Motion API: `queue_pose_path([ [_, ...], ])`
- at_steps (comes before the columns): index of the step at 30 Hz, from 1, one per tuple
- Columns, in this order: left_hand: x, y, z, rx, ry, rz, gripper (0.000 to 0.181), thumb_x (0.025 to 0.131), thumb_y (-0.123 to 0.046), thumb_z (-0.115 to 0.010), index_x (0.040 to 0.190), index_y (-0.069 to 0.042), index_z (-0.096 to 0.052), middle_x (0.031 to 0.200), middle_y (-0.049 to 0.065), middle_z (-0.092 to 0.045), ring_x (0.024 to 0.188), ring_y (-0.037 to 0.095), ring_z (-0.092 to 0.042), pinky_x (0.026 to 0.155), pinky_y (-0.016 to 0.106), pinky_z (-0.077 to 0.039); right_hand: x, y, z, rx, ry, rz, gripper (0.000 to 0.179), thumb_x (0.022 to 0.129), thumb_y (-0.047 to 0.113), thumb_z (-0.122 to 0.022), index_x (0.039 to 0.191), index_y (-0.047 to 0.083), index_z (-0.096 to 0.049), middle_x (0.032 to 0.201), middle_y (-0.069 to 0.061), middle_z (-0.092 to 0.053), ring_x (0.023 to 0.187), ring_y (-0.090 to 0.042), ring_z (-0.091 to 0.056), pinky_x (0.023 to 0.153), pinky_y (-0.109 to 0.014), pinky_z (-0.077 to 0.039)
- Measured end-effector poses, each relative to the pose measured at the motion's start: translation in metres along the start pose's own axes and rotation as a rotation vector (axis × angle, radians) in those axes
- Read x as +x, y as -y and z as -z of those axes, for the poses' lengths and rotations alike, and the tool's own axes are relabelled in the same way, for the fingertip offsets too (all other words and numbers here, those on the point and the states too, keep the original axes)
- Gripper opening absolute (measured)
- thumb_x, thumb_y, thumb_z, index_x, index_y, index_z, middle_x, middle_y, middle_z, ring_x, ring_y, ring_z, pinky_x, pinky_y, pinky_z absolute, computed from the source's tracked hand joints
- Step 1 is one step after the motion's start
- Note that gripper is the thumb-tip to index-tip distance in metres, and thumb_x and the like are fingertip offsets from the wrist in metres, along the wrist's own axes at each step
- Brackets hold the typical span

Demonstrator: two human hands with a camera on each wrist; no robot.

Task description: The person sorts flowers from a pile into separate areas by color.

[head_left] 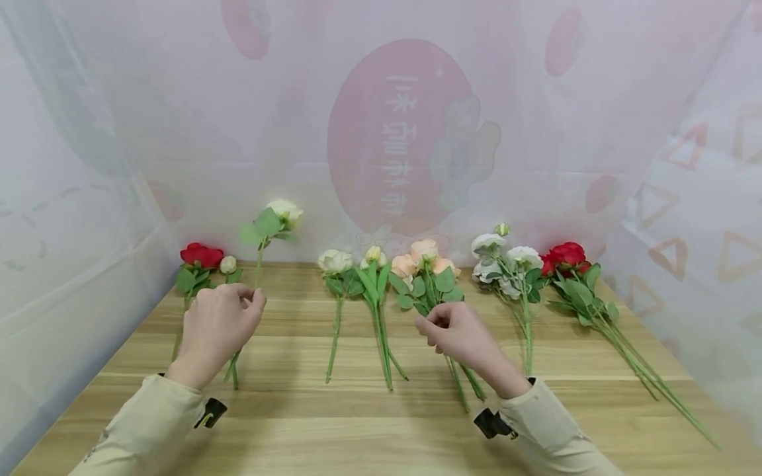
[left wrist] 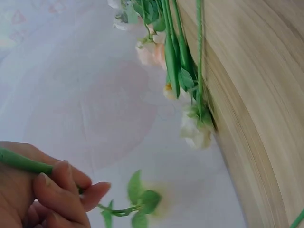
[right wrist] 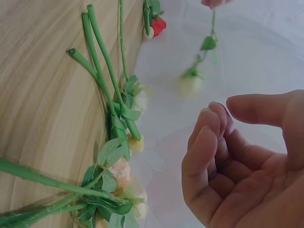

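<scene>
My left hand (head_left: 217, 327) grips the green stem of a white rose (head_left: 286, 211), which stands upright above the left part of the table. In the left wrist view the thick stem (left wrist: 23, 160) runs through the curled fingers, and leaves (left wrist: 150, 201) show beyond the fingertips. My right hand (head_left: 467, 336) hovers over the stems of the peach roses (head_left: 424, 250). Its fingers are loosely bent with nothing in them, as the right wrist view shows a gap between thumb and fingertips. Below the left hand lie a red rose (head_left: 202, 254) and a small white bud (head_left: 228, 264).
Across the wooden table (head_left: 286, 423) lie a white rose (head_left: 335, 261), tulips (head_left: 375, 256), white flowers (head_left: 524, 258) and red roses (head_left: 567, 254), blooms toward the back. A printed curtain (head_left: 387, 26) encloses the back and sides.
</scene>
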State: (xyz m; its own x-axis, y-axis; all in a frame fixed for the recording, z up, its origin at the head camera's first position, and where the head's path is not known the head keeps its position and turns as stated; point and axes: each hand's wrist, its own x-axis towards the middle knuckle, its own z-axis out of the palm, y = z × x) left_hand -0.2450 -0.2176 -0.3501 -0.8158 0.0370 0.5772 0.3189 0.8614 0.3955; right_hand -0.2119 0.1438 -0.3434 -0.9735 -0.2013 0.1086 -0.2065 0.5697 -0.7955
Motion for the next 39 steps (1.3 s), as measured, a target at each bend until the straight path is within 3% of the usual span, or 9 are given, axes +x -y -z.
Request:
queue_pose_path([
  [3, -0.003, -0.008, -0.001, -0.051, -0.099, -0.063, 0.024, 0.093, -0.015, -0.059, 0.080, -0.003, -0.075, 0.053, -0.005, -0.055, 0.040, 0.011, -0.040, 0.035, 0.030, -0.033, 0.000, 0.001, -0.006, 0.020, 0.023, 0.026, 0.026, 0.097, 0.025, -0.064, 0.077, 0.010, -0.067, 0.065, -0.004, -0.060, 0.061, -0.033, -0.060, 0.051, -0.034, -0.047],
  [5, -0.006, -0.014, -0.002, -0.080, -0.156, -0.108, 0.022, 0.092, -0.012, -0.061, 0.077, -0.003, -0.074, 0.051, -0.008, -0.052, 0.038, 0.007, -0.038, 0.037, 0.028, -0.035, 0.001, 0.003, -0.011, 0.043, 0.043, 0.047, 0.024, 0.098, 0.023, -0.063, 0.078, 0.011, -0.068, 0.066, -0.004, -0.060, 0.062, -0.032, -0.060, 0.052, -0.034, -0.048],
  [9, -0.016, -0.028, -0.007, -0.165, -0.219, -0.204, 0.018, 0.090, -0.007, -0.064, 0.076, -0.003, -0.074, 0.048, -0.014, -0.046, 0.036, 0.000, -0.034, 0.038, 0.022, -0.035, 0.004, 0.012, -0.025, 0.085, 0.092, 0.098, 0.023, 0.099, 0.025, -0.061, 0.083, 0.014, -0.072, 0.070, -0.004, -0.063, 0.063, -0.024, -0.061, 0.056, -0.036, -0.052],
  [15, -0.035, -0.052, -0.022, -0.321, -0.187, -0.289, 0.013, 0.088, 0.000, -0.067, 0.078, 0.000, -0.074, 0.050, -0.019, -0.043, 0.038, -0.006, -0.032, 0.035, 0.016, -0.032, 0.011, 0.032, -0.048, 0.222, 0.175, 0.109, 0.025, 0.099, 0.032, -0.061, 0.095, 0.012, -0.076, 0.079, -0.005, -0.066, 0.070, -0.028, -0.062, 0.059, -0.039, -0.054],
  [20, -0.048, -0.065, -0.033, -0.396, -0.173, -0.332, 0.013, 0.087, 0.002, -0.069, 0.076, -0.004, -0.073, 0.051, -0.022, -0.040, 0.039, -0.008, -0.030, 0.035, 0.014, -0.029, 0.018, 0.046, -0.064, 0.354, 0.163, 0.077, 0.028, 0.098, 0.035, -0.063, 0.103, 0.010, -0.076, 0.090, -0.008, -0.070, 0.080, -0.023, -0.063, 0.070, -0.037, -0.054],
  [25, -0.054, -0.070, -0.040, -0.434, -0.170, -0.367, 0.014, 0.085, 0.002, -0.070, 0.077, -0.008, -0.073, 0.051, -0.022, -0.039, 0.039, -0.010, -0.029, 0.035, 0.013, -0.028, 0.022, 0.052, -0.075, 0.436, 0.158, 0.088, 0.029, 0.097, 0.034, -0.064, 0.102, 0.009, -0.077, 0.094, -0.008, -0.071, 0.091, -0.022, -0.063, 0.086, -0.045, -0.049],
  [31, -0.055, -0.073, -0.043, -0.438, -0.161, -0.386, 0.015, 0.085, 0.002, -0.070, 0.077, -0.010, -0.072, 0.050, -0.022, -0.039, 0.040, -0.010, -0.028, 0.035, 0.013, -0.027, 0.024, 0.056, -0.080, 0.460, 0.154, 0.110, 0.027, 0.095, 0.033, -0.067, 0.100, 0.008, -0.077, 0.093, -0.003, -0.072, 0.095, -0.024, -0.063, 0.079, -0.037, -0.050],
  [35, -0.055, -0.076, -0.046, -0.444, -0.163, -0.407, 0.014, 0.085, 0.002, -0.070, 0.077, -0.010, -0.072, 0.051, -0.022, -0.039, 0.040, -0.010, -0.029, 0.036, 0.013, -0.027, 0.026, 0.055, -0.081, 0.470, 0.132, 0.130, 0.024, 0.095, 0.031, -0.068, 0.099, 0.009, -0.076, 0.090, -0.004, -0.071, 0.090, -0.027, -0.062, 0.073, -0.036, -0.049],
  [39, -0.058, -0.080, -0.050, -0.346, -0.134, -0.462, 0.009, 0.084, -0.006, -0.071, 0.077, -0.011, -0.071, 0.051, -0.019, -0.040, 0.043, -0.009, -0.031, 0.038, 0.012, -0.027, 0.030, 0.049, -0.081, 0.421, 0.069, 0.175, 0.021, 0.097, 0.027, -0.066, 0.097, 0.007, -0.075, 0.084, -0.007, -0.067, 0.078, -0.024, -0.060, 0.064, -0.032, -0.047],
])
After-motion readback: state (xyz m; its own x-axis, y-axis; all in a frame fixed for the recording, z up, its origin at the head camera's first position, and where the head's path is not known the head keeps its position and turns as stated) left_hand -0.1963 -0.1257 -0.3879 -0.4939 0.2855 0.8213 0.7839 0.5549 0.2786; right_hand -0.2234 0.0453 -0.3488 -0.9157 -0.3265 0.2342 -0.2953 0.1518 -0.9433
